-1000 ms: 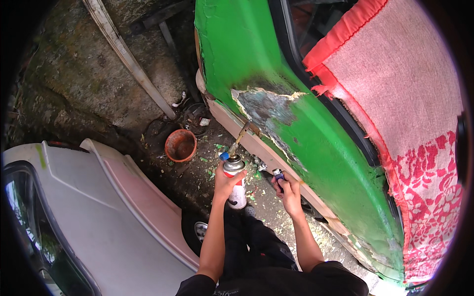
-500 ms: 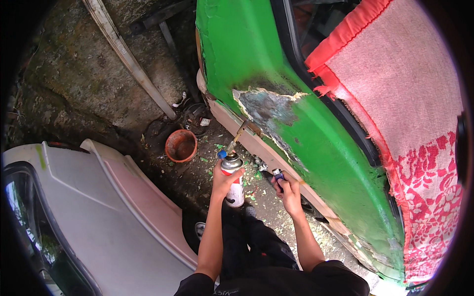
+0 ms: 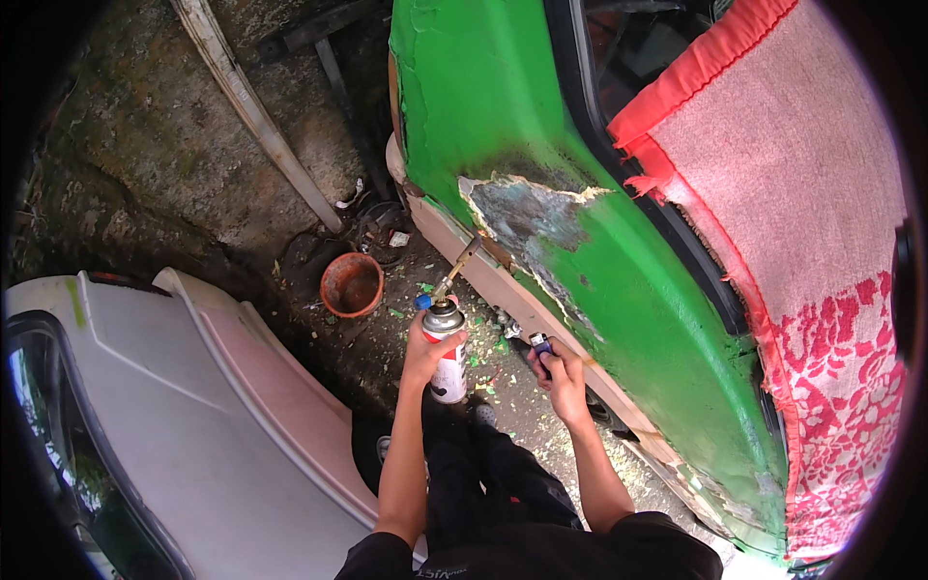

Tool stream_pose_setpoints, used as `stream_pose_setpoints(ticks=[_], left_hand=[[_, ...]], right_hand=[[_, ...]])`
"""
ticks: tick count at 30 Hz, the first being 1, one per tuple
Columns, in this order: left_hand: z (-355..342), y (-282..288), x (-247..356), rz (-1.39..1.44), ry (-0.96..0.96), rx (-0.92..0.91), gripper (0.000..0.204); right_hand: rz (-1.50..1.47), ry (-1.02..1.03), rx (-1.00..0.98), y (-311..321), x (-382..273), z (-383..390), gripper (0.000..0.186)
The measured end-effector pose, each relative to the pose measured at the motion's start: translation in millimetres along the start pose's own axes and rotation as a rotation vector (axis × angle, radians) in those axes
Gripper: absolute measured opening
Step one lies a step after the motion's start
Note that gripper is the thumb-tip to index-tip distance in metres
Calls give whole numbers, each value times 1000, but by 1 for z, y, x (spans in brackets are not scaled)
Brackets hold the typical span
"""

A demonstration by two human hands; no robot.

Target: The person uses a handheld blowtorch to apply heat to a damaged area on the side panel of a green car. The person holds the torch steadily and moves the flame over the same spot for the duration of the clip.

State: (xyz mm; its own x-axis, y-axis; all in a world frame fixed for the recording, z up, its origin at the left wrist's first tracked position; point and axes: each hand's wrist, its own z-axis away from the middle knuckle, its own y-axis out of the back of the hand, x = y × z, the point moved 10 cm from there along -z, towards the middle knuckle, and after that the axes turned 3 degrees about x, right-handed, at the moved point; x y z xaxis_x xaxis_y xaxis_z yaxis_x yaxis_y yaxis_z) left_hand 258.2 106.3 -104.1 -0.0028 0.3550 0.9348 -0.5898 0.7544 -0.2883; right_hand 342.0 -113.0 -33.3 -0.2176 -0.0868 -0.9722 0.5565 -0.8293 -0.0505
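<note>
My left hand (image 3: 423,356) is wrapped round a white and red gas canister (image 3: 449,379). A brass blowtorch head (image 3: 456,275) with a blue knob sits on top, its nozzle angled up and right toward the green car panel (image 3: 657,290). No flame is visible at the nozzle. My right hand (image 3: 565,379) is closed on a small dark blue lighter (image 3: 541,344), held upright. Beside its fingers shows a dark, flat, blade-like thing (image 3: 520,350); whether I hold it I cannot tell. Ahead, the panel has a bare grey patch (image 3: 532,215) with scorched, peeling paint edges.
A pinkish-red patterned cloth (image 3: 773,184) drapes over the green car at right. At left stands a pale grey car (image 3: 232,416). An orange-brown pot (image 3: 352,286) sits on the ground among paint chips. A long pale beam (image 3: 256,111) leans at the back.
My left hand and the torch have shifted slightly left and toward me in the view. My right hand with the lighter has barely moved.
</note>
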Motion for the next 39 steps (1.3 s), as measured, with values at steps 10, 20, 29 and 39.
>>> stream_pose_setpoints(ticks=[10, 20, 29, 39], left_hand=[[-4, 13, -10, -60, 15, -11, 48], [-11, 21, 3, -145, -7, -6, 52], [-14, 24, 3, -167, -29, -15, 54], [-18, 25, 3, -57, -26, -24, 53]], right_hand=[[-12, -13, -3, -1, 1, -1, 22], [19, -17, 13, -1, 3, 0, 22], [17, -42, -1, -9, 4, 0, 22], [7, -9, -7, -13, 3, -8, 21]])
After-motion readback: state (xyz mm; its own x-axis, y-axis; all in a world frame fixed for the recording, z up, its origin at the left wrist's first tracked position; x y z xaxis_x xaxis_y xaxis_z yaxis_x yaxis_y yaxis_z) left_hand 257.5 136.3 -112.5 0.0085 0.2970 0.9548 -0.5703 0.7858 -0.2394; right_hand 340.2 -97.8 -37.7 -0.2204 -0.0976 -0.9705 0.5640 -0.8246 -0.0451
